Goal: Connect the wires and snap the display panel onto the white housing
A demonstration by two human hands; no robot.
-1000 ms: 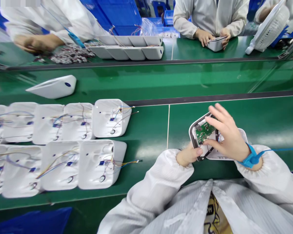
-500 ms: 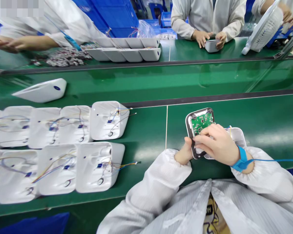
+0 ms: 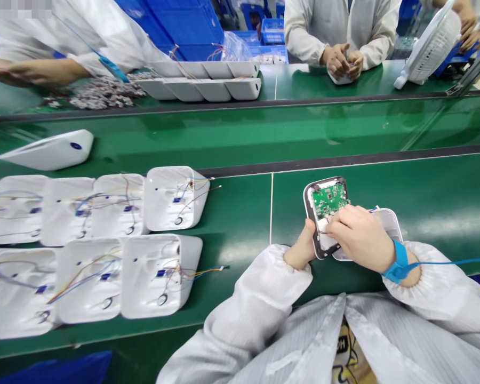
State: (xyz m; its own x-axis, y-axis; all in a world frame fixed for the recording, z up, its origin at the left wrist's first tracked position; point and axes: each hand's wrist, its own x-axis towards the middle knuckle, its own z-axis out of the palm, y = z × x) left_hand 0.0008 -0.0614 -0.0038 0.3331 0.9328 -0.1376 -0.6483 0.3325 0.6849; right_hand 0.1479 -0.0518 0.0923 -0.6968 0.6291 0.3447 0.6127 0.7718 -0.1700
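My left hand (image 3: 302, 249) grips the lower left edge of a white cover with a grey rim (image 3: 316, 242); a green circuit board (image 3: 328, 200) sits in its upper half. My right hand (image 3: 360, 236) lies over the cover's lower part, fingertips at the board's bottom edge among thin wires. A second white shell (image 3: 389, 221) lies under my right hand, mostly hidden. A blue wrist strap (image 3: 398, 260) with a coiled blue cord circles my right wrist.
Two rows of open white shells with coloured wires (image 3: 172, 197) lie at the left on the green bench. A closed white unit (image 3: 48, 150) rides on the green belt (image 3: 264, 130). Across it, other people in white coats handle parts beside stacked white shells (image 3: 208, 85).
My right hand came down from above the board onto the cover's lower part, fingers curled. The closed white unit on the belt has slid left.
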